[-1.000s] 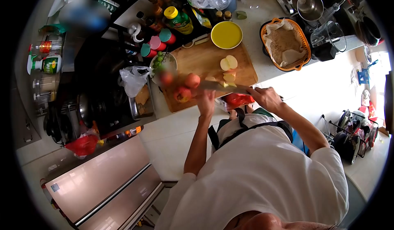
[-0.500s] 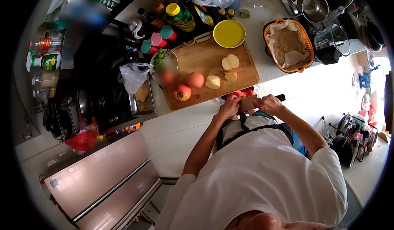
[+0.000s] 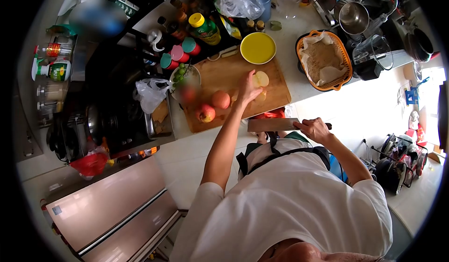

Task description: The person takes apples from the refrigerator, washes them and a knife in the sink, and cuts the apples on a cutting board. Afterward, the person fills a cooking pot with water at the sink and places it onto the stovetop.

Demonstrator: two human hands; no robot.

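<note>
My left hand (image 3: 249, 89) is over the wooden cutting board (image 3: 220, 72), fingers and thumb spread at the left edge of a pale halved apple (image 3: 260, 78). Smaller cut apple pieces lie beside and beneath this hand, partly hidden by it. In front of my body, my right hand (image 3: 314, 129) grips a cleaver (image 3: 271, 125) by its dark handle, with the broad blade pointing left. Two whole red fruits, an apple (image 3: 220, 99) and what looks like a pomegranate (image 3: 205, 113), sit on the board's left part.
A yellow plate (image 3: 258, 48) rests at the board's back edge. At left is a bowl (image 3: 197, 73) with green grapes. An orange basket (image 3: 347, 58) lined with paper stands to the right. Below the counter edge, something red (image 3: 273, 114) shows behind the cleaver.
My left hand has left the cleaver area and moved up and forward onto the board beside the halved apple. My right hand still holds the cleaver, whose blade now shows fully.
</note>
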